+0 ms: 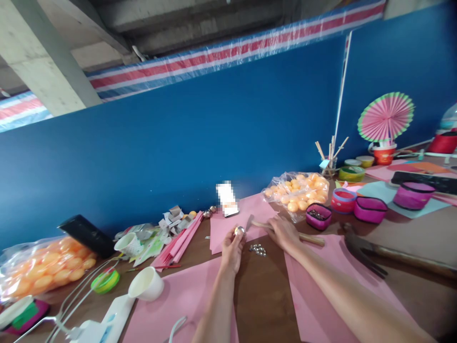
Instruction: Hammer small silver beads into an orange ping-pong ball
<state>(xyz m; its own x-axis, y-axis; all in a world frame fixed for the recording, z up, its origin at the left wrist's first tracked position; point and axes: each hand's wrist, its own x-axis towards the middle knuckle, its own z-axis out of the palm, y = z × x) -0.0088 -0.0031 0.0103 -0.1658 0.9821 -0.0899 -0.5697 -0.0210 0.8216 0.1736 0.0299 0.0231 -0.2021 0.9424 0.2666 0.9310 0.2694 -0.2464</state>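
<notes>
My left hand [232, 247] is closed around a small orange ball with a shiny metal cap [239, 231], held up over the brown table. My right hand [282, 232] is wrapped round the wooden handle of a small hammer [307, 237], whose head [250, 221] points toward the ball. A little pile of metal eyelets [257, 249] lies on the table between my hands. Pink paper sheets [171, 305] lie under and beside my forearms.
Two bags of orange balls [298, 190] [43, 267] sit at the back and far left. Magenta boxes [369, 209], a larger claw hammer [360, 247], white cups [146, 283], a glue gun [107, 319], a paper fan [385, 116] and a blue wall surround the work area.
</notes>
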